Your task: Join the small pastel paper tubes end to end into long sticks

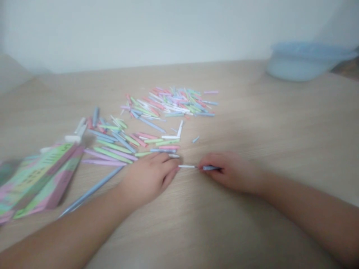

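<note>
My left hand (pixel 151 175) is closed, its thumb and fingertips pinching the left end of a thin white pen-like stick (pixel 187 166). The stick's dark tip points right and meets the fingertips of my right hand (pixel 228 170). That hand is also closed, around a short blue pen piece (pixel 211 168) that shows between its fingers. Whether the stick's tip touches the blue piece is hidden. Just beyond my left hand lie loose pastel pen parts (pixel 116 142) in green, purple, blue, pink and white. A long blue tube (pixel 92 190) lies beside my left forearm.
A pile of small pastel pen parts (pixel 179 101) is spread farther back. Pastel printed boxes (pixel 42 183) lie at the left, with a white clip-like piece (pixel 77 132) at their far end. A pale blue bowl (pixel 303 61) stands at the back right near the wall.
</note>
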`<move>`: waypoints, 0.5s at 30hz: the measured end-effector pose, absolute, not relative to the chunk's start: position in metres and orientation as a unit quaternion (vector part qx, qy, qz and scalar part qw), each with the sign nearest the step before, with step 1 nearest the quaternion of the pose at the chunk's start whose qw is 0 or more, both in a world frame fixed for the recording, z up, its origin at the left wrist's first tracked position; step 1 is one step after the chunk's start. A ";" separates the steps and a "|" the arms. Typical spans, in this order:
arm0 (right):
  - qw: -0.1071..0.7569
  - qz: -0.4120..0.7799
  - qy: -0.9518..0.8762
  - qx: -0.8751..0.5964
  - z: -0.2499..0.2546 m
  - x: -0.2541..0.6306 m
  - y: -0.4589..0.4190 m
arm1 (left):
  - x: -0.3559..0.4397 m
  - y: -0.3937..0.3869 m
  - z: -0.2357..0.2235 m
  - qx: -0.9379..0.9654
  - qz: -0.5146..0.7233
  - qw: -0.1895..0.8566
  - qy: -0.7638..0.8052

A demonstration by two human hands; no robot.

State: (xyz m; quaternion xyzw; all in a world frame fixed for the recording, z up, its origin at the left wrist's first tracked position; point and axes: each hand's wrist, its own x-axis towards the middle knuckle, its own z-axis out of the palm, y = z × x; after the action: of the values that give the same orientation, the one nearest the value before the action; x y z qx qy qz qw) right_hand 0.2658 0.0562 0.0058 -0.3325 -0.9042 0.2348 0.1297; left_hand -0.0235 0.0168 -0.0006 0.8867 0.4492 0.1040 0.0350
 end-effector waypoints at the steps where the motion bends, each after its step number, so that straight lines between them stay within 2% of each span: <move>1: 0.133 0.235 -0.905 -0.330 0.004 0.266 0.057 | -0.023 0.017 0.000 0.885 0.105 0.037 0.452; 7: 0.190 0.255 -0.878 -0.358 -0.008 0.269 0.057 | -0.022 0.017 0.000 0.881 0.111 0.050 0.457; 15: 0.149 0.251 -0.887 -0.358 0.000 0.262 0.054 | -0.023 0.017 -0.001 0.886 0.117 0.053 0.446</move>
State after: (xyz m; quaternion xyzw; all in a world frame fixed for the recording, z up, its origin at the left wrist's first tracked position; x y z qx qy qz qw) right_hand 0.2619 0.0542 -0.0005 -0.3579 -0.8868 0.2514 0.1491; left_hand -0.0225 0.0175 -0.0011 0.8858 0.4459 0.1173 0.0527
